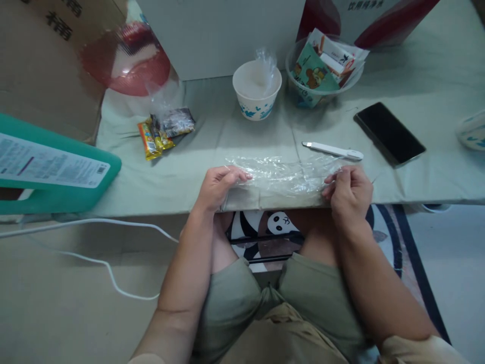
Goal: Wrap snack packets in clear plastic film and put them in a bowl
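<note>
A clear plastic bag [282, 174] lies flat on the pale green table [424, 126], close to its front edge. My left hand [220, 187] pinches the bag's left end. My right hand [348, 191] grips its right end. The bag is stretched out between the two hands. A white pen-like tool [332, 150] rests just behind the bag, to the right.
A white paper bowl [256, 96] with a plastic liner and a clear bowl of packets [322, 71] stand at the back. Snack packets [162, 131] lie left, a black phone [389, 132] right. A teal box [56, 172] and white cable [113, 273] sit at the left.
</note>
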The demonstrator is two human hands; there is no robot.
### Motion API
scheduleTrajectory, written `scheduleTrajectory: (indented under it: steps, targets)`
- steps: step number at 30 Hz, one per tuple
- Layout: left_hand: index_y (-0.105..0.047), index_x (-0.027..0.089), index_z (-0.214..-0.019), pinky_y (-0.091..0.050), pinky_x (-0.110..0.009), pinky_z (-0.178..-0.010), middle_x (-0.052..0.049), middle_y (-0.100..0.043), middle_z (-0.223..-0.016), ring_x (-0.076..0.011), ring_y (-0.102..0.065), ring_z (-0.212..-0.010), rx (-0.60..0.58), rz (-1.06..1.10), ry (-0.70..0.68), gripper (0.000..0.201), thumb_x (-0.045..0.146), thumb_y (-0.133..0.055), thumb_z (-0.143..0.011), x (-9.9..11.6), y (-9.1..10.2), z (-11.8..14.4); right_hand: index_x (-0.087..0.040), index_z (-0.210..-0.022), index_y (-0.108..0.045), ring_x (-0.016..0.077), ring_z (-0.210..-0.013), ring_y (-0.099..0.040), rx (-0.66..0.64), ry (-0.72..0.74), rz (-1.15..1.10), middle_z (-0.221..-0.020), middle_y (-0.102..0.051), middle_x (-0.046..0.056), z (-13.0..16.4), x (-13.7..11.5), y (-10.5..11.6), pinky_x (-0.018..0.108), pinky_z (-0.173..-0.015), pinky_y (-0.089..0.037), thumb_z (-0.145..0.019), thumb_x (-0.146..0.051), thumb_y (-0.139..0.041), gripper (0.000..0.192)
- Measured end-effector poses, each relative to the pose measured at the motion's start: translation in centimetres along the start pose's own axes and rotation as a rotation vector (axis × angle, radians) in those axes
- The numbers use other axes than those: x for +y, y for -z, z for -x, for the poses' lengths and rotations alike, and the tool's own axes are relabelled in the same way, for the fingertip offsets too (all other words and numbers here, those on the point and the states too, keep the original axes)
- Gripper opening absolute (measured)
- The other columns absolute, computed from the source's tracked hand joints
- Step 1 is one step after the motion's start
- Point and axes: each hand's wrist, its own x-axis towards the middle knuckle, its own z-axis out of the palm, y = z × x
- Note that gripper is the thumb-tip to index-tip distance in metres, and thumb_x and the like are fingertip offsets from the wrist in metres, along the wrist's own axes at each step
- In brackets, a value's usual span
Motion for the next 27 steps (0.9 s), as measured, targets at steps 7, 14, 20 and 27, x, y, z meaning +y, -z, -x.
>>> scheduleTrajectory:
  steps: [7,14,20,27]
  targets:
    - [-0.064,0.018,-0.055,-0.024,-0.022,-0.034,0.001,-0.062,-0.049,-0.0051,-0.037,-0.031,0.126,0.019,0.199,0.021,0.032,-0.067,-0.071,0.7,0.6,0.6,-0.025,-0.081,-0.054,0.0110,-0.034,-0.041,0.041,0.020,0.040,-0.045,-0.044,-0.010,0.0,-0.4,0.6,0.025,-0.036,-0.032,-0.092,-0.053,-0.061,0.031]
    - [-0.042,0.021,-0.052,-0.021,-0.025,-0.044,0.007,-0.033,-0.043,-0.0065,-0.030,-0.040,0.136,-0.347,0.244,0.035,0.032,-0.061,-0.079,1.6,0.4,1.4,-0.024,-0.097,-0.058,0.0161,-0.041,-0.054,0.064,0.010,0.374,-0.046,-0.051,-0.010,0.6,-1.2,2.3,0.029,-0.051,-0.041,-0.081,-0.042,-0.067,0.026]
    - [-0.062,0.022,-0.069,-0.039,-0.032,-0.065,0.001,-0.049,-0.058,-0.0164,-0.048,-0.060,0.262,-0.863,0.275,0.014,0.029,-0.066,-0.079,1.3,-0.3,1.2,-0.022,-0.104,-0.062,0.0206,-0.069,-0.060,0.096,0.143,0.734,-0.077,-0.063,0.000,-0.2,0.1,4.0,0.039,-0.075,-0.049,-0.072,-0.039,-0.066,0.036]
    - [-0.070,0.025,-0.116,-0.043,-0.051,-0.108,-0.012,-0.070,-0.119,-0.0364,-0.058,-0.118,0.303,-0.697,-0.043,0.051,0.025,-0.084,-0.066,-1.0,0.8,0.7,-0.025,-0.097,-0.063,0.0291,-0.094,-0.064,0.165,0.577,0.567,-0.095,-0.066,0.009,1.4,-3.1,6.2,0.044,-0.080,-0.052,-0.081,-0.030,-0.066,0.016]
